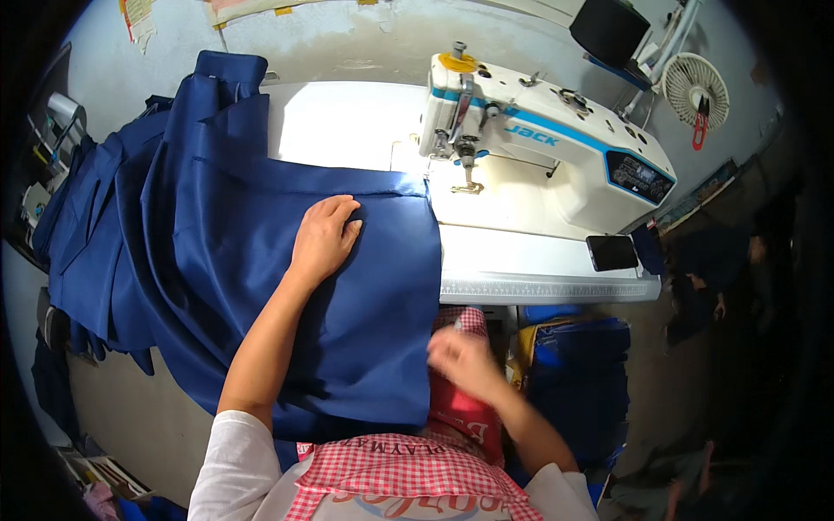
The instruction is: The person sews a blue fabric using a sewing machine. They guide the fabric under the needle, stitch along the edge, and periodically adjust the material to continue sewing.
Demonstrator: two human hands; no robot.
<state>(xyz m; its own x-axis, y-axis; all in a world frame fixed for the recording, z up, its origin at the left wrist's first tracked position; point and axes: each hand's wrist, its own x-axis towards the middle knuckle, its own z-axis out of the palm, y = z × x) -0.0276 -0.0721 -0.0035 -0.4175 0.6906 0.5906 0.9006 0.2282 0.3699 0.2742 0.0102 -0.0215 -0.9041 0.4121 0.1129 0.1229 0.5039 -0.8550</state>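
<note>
A large sheet of dark blue fabric (217, 234) lies spread over the white sewing table (539, 260) and hangs off its near edge. My left hand (326, 234) rests flat on the cloth, fingers together, a little left of the white sewing machine (539, 148). The cloth's top right corner reaches the presser foot (467, 184). My right hand (465, 360) is blurred, below the table edge, beside the cloth's right edge and above my red checked apron (408, 473). Whether it holds anything is unclear.
A dark phone (612, 252) lies on the table's right end. More blue cloth is heaped at the left (78, 226) and below the table on the right (578, 365). A small white fan (695, 87) hangs at the upper right by the wall.
</note>
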